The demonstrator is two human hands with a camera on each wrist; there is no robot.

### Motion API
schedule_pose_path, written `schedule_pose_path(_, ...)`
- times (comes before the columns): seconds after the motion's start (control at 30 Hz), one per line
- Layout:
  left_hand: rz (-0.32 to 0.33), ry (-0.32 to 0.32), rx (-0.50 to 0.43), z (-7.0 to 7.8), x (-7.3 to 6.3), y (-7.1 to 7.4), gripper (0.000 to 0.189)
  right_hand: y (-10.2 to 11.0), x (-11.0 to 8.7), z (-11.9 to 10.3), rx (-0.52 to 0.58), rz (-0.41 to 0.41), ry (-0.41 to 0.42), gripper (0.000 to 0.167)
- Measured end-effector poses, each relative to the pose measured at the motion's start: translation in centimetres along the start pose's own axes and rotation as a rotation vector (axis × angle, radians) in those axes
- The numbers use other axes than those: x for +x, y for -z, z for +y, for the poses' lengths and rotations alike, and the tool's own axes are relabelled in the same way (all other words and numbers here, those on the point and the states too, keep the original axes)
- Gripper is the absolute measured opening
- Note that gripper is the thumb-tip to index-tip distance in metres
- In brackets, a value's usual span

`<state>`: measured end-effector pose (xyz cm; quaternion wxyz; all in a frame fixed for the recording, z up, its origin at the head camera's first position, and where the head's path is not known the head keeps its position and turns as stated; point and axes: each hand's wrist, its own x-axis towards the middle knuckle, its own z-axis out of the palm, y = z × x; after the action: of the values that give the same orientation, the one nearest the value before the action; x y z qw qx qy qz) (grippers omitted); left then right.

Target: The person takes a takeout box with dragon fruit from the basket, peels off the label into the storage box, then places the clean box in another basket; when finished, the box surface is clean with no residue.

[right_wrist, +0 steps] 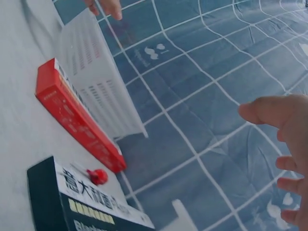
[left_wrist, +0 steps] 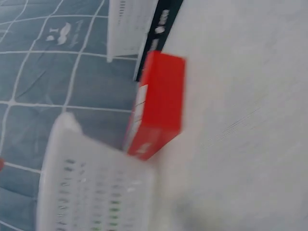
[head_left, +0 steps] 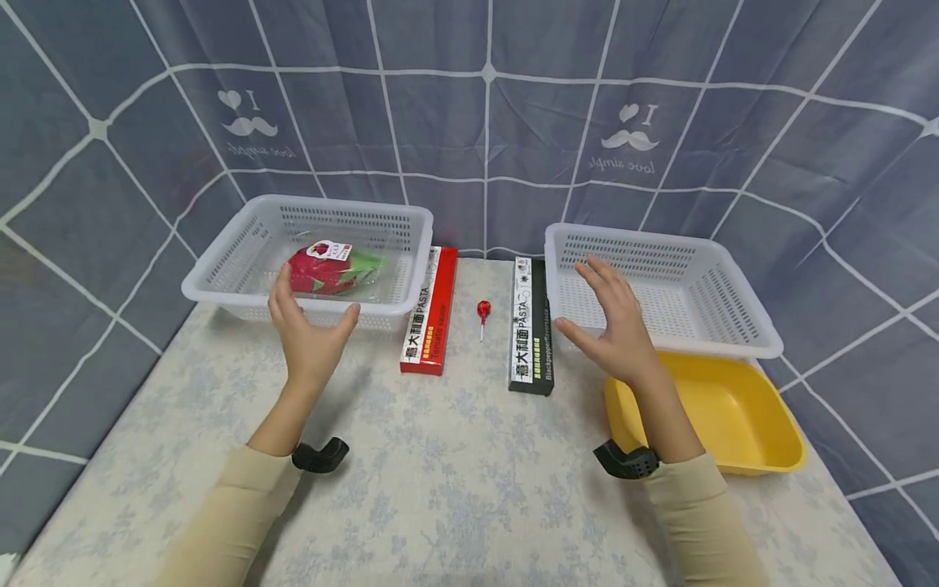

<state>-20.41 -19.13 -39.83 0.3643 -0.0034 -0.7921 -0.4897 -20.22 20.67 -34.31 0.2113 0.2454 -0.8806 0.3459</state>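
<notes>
My left hand (head_left: 310, 338) is held with thumb and fingers spread, overlapping the front rim of the left white basket (head_left: 242, 306) in the head view. Inside that basket lies a plastic-wrapped dragon fruit (head_left: 323, 271) with a white label. Over the near left part of the right white basket (head_left: 660, 341), my right hand (head_left: 619, 334) is spread too, holding nothing. Between the baskets stand a red pasta box (head_left: 438, 326), a red lollipop (head_left: 483, 310) and a black pasta box (head_left: 541, 350). The right wrist view shows the right thumb and fingers (right_wrist: 269, 109) apart.
A yellow basin (head_left: 722, 408) sits in front of the right basket, partly behind the right forearm. The table has a pale floral cloth (head_left: 455, 489). Blue checked curtains (head_left: 440, 130) hang behind and at both sides.
</notes>
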Motion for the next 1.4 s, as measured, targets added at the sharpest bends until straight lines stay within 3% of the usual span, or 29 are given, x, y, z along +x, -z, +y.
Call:
schedule_pose_path(0.1,0.118,0.020,-0.078,-0.6,-1.1,-0.7,0.087,-0.9,0.1,-0.2,0.047,0.036,-0.017,0.072)
schedule_pose_path(0.17,0.151,0.034,-0.077,-1.0,-1.7,-1.1,0.080,-1.6,0.1,-0.4,0.077,0.049,-0.035,0.070)
schedule_pose_path(0.33,0.137,0.107,-0.088,-1.6,-2.4,-1.7,0.066,-3.1,0.5,-0.9,0.155,0.056,-0.071,0.065)
schedule_pose_path(0.57,0.130,0.350,-0.360,-1.5,-1.7,-2.3,0.057,-5.3,1.6,-1.2,0.281,0.005,-0.104,0.060)
schedule_pose_path(0.67,0.125,0.415,-0.434,-1.5,-1.2,-2.5,0.051,-6.4,1.9,-1.2,0.319,-0.033,-0.089,0.058)
schedule_pose_path(0.83,0.126,0.451,-0.488,-1.3,-0.8,-2.6,0.043,-8.3,2.8,-1.5,0.346,-0.094,-0.069,0.056)
schedule_pose_path(1.03,0.177,0.496,-0.631,-0.9,-0.5,-2.9,0.037,-9.9,4.2,-2.3,0.411,-0.123,-0.073,0.052)
schedule_pose_path(1.23,0.252,0.507,-0.690,-0.7,-0.2,-3.3,0.038,-10.8,5.2,-3.2,0.467,-0.164,-0.093,0.051)
schedule_pose_path(1.4,0.278,0.515,-0.707,-0.7,-0.1,-3.4,0.039,-11.7,6.3,-3.9,0.517,-0.193,-0.106,0.053)
